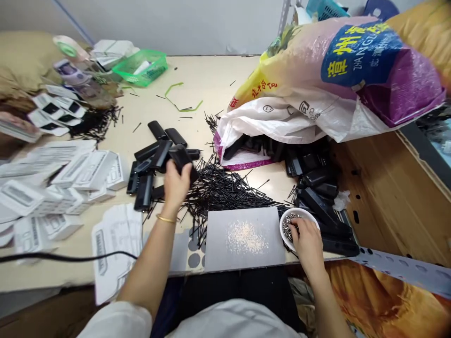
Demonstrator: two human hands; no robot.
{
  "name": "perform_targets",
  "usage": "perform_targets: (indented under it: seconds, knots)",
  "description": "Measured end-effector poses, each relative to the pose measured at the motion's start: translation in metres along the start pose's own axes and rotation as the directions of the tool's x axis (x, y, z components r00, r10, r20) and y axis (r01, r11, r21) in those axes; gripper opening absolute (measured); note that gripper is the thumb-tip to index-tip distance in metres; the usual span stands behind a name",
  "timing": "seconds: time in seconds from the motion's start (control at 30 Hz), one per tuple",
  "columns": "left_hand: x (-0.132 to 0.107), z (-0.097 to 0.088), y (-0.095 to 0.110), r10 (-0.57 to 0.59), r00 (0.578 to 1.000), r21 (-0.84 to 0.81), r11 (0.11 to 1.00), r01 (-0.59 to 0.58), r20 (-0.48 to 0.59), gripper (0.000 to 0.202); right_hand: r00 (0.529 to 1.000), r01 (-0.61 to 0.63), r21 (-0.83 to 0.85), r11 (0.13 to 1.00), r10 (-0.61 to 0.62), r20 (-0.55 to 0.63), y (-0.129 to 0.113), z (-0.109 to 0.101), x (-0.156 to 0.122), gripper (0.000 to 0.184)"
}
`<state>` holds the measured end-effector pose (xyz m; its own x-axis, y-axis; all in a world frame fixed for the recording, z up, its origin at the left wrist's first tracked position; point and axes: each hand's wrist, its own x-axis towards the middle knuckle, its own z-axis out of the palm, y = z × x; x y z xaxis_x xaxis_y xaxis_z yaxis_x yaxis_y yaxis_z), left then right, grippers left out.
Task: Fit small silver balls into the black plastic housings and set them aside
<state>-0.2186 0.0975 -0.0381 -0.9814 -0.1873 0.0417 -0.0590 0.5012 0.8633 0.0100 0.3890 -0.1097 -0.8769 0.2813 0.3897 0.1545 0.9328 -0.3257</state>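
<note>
My left hand (175, 184) is closed around a black plastic case (183, 159), holding it over the pile of similar black cases (151, 164) at the table's middle. My right hand (307, 234) reaches into a small white bowl (286, 220) of tiny metal screws, fingertips bunched inside it; what they pinch is hidden. Between both hands lies a grey mat (244, 237) with a pale speckled patch, and behind it a heap of thin black pins (225, 188).
White folded cartons (70, 183) cover the left of the table. A green basket (141, 65) stands at the back. A large printed sack (334, 80) spills more black cases (317, 183) at the right. A black cable (63, 256) runs along the front edge.
</note>
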Motion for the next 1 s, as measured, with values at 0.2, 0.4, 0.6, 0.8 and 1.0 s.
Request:
perform_targets:
  seconds: [0.2,0.4,0.6,0.8,1.0]
  knots:
    - [0.042,0.066,0.050,0.352,0.918,0.348,0.850,-0.395,0.184,0.032,1.000,0.002,0.012,1.000,-0.003,0.008,-0.004,0.006,0.004,0.043]
    - [0.046,0.183,0.105,0.255,0.869,0.439,0.782,-0.443,0.424,0.041,0.952,-0.293,0.428,0.855,0.305,0.043,-0.012,-0.012,0.001,0.026]
    - [0.015,0.108,0.074,0.387,0.849,0.215,0.851,-0.479,0.359,0.040,0.882,-0.380,0.834,0.401,0.429,0.196,-0.032,-0.022,0.006,0.024]
    - [-0.090,0.057,0.041,0.016,0.899,-0.664,0.679,0.312,0.438,0.038,0.931,-0.318,0.825,0.467,0.316,0.180,-0.058,-0.012,0.009,0.017]
    - [-0.134,0.055,0.041,-0.418,0.552,-0.593,0.039,0.804,0.721,0.011,0.946,-0.276,0.785,0.555,0.303,0.118,-0.082,-0.005,-0.001,0.016]
